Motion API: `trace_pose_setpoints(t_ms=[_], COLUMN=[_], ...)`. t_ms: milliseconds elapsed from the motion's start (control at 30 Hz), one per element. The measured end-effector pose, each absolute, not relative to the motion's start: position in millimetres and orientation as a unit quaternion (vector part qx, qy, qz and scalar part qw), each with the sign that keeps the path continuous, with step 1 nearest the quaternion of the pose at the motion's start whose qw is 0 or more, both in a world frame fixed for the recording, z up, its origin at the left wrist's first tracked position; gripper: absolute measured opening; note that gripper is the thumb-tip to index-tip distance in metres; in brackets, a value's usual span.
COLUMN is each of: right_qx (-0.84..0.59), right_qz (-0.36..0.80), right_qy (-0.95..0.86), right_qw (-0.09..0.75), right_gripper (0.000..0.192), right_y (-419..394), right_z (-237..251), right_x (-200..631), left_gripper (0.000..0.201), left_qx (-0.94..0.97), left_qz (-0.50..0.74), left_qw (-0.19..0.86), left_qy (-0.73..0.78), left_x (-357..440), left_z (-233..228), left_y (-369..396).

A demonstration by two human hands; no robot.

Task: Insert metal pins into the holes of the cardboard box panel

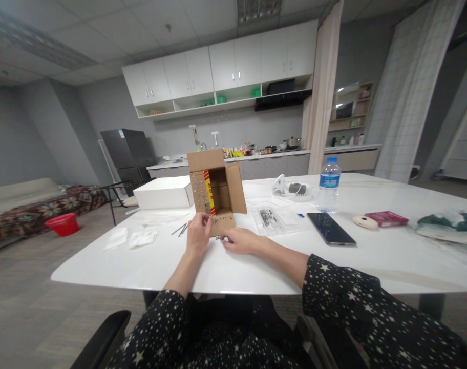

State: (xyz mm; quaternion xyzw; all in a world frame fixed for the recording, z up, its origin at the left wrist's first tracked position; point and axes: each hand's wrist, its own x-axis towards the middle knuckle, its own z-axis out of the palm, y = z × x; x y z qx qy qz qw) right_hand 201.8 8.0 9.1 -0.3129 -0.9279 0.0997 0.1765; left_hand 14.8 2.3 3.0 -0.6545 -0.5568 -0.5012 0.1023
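Across the middle of the view, white bench (110,269) carries everything. Biggest item in hand: open cardboard box (220,195), mouth toward the wearer, flaps spread, front flap (225,224) angled down to the bench. White box (164,193) just left, set a bit farther back.

2 hands at the box's near side. Left hand (199,230): grip narrow, fingertips together at the front flap's left edge; pinching anything, cannot tell. Right hand (241,241): fingers curled low near the flap's bottom edge, beside a small dark piece; held or only touched, cannot tell.

Clear pack (269,219) of thin dark items lies right of the box; thin metal rods (179,229) left. Smallest: dots on left and front flaps, too small to identify.

Handling, my judgement: brace the flap with 1 hand, press lightly so the box doesn't skid, take 1 small piece at a time, keep rods clear of the left wrist.
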Motion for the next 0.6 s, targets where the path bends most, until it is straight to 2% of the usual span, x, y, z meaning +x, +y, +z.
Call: trace_pose_setpoints(t_ms=[133,367,600], right_qx=[-0.312,-0.291,-0.302], right_qz=[0.101,0.094,0.094], right_qy=[-0.927,-0.935,-0.932], right_qw=[0.181,0.181,0.174], right_gripper=[0.029,0.036,0.025], right_y=[8,10,9], right_z=[9,8,10], right_x=[202,203,202], left_gripper=[0.017,0.012,0.014], left_qx=[-0.664,-0.739,-0.771], left_qz=[-0.511,-0.437,-0.366], left_qw=[0.117,0.036,0.009], left_qy=[-0.534,-0.512,-0.522], left_x=[22,24,18], left_z=[6,-3,-11], left_y=[-5,-1,6])
